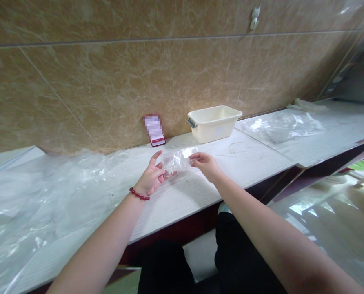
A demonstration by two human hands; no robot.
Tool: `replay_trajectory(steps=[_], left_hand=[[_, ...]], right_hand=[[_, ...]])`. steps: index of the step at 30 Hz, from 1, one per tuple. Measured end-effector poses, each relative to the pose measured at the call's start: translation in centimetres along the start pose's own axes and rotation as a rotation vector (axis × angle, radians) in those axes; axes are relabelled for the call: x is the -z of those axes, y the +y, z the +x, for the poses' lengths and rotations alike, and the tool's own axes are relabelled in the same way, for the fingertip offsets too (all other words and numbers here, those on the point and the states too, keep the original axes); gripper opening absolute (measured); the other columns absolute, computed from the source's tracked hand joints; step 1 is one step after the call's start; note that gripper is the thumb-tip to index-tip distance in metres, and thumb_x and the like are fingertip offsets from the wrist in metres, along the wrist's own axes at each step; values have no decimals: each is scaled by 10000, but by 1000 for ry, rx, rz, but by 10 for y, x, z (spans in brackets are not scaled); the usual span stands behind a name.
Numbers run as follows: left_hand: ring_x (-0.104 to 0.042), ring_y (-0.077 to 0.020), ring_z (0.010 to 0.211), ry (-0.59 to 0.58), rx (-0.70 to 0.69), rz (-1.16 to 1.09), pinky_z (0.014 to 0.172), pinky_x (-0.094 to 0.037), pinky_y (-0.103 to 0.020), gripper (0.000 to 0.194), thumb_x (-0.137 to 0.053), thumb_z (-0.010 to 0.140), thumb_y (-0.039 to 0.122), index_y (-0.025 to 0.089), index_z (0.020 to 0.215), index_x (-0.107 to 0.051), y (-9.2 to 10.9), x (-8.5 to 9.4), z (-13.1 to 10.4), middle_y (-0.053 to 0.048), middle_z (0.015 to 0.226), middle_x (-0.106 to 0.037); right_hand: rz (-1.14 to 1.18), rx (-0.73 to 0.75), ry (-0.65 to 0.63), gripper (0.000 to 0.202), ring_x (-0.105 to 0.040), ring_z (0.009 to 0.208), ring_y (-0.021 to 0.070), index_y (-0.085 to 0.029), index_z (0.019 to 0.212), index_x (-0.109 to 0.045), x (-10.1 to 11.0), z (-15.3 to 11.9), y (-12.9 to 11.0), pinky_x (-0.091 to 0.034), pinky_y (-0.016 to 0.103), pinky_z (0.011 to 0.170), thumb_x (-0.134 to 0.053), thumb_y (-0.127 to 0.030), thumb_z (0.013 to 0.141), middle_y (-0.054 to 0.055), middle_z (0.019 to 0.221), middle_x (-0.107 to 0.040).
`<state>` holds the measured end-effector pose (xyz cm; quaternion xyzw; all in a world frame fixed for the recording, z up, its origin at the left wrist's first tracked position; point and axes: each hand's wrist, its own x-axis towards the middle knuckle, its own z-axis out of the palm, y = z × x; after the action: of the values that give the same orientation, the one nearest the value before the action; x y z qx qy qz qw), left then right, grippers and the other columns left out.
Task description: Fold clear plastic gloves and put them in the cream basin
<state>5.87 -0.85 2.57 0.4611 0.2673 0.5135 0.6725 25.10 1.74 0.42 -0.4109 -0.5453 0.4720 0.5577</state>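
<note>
One small clear bag (180, 158) between left hand (153, 179) and right hand (209, 166)

The bag is just above the counter (182, 196), near the middle. The left fingers pinch its left end, thumb on the near side, one finger raised; the right fingers pinch its right end. A red bead bracelet (139, 195) circles the left wrist. At the far side stands a cream tub (217, 131); crumpled plastic sheeting (78, 188) lies left.
</note>
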Motion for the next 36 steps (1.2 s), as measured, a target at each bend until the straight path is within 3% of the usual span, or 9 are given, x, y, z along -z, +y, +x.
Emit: replay_trajectory(steps=[6,9,14,18,22,27,31,36], left_hand=[[-518,-51,629,71,-50,99,788,-435,-377,632,-528,651,42,377,1140,-306,-5,2,3,90,671,-507],[-529,-66,661,110,-63,171,749,-452,-328,538,-550,648,87,322,1096,-367,-8,4,6,61,741,-546],[-528,-74,647,174,-65,263,674,-451,-253,227,-577,622,137,199,833,-519,-13,10,10,39,708,-552],[-489,-56,586,191,-82,261,574,-408,-182,67,-570,612,133,171,649,-530,-14,13,10,45,626,-517],[-443,-47,544,155,-89,258,507,-356,-152,73,-546,611,111,176,617,-514,-13,11,9,53,594,-476],[-430,-56,541,129,-47,272,500,-344,-158,77,-523,592,101,167,578,-487,-10,10,7,45,591,-452],[-443,-65,543,123,54,250,510,-353,-172,48,-519,576,112,151,565,-493,-9,12,8,35,593,-470],[-444,-74,509,215,100,296,499,-355,-194,171,-585,600,240,148,530,-459,-12,12,10,38,521,-463]], right_hand=[[61,-51,28,115,-526,586,73,-162,684,-586,-1,0,-3,-449,257,645,-559,-171,573,-10,640,-570],[75,-68,30,104,-523,583,69,-161,664,-585,-2,-1,-5,-448,255,647,-548,-149,567,-13,633,-568],[94,-72,16,86,-522,581,69,-157,646,-583,-3,-1,-5,-448,263,656,-556,-153,564,-15,625,-565],[110,-55,16,136,-509,578,62,-161,699,-572,-3,-1,-6,-448,248,627,-578,-179,565,-21,646,-559],[101,-39,-13,250,-504,566,61,-176,833,-550,-3,-3,-9,-456,244,608,-589,-228,592,-27,625,-553],[45,-56,19,244,-516,551,68,-183,826,-556,-1,-2,-8,-473,255,593,-594,-250,594,-17,643,-567],[-19,-111,20,119,-537,564,70,-163,704,-588,-1,-1,-4,-478,249,610,-551,-151,593,-10,642,-568],[-116,-178,3,218,-539,573,66,-168,709,-611,0,-1,-2,-477,239,605,-460,-55,601,5,706,-585]])
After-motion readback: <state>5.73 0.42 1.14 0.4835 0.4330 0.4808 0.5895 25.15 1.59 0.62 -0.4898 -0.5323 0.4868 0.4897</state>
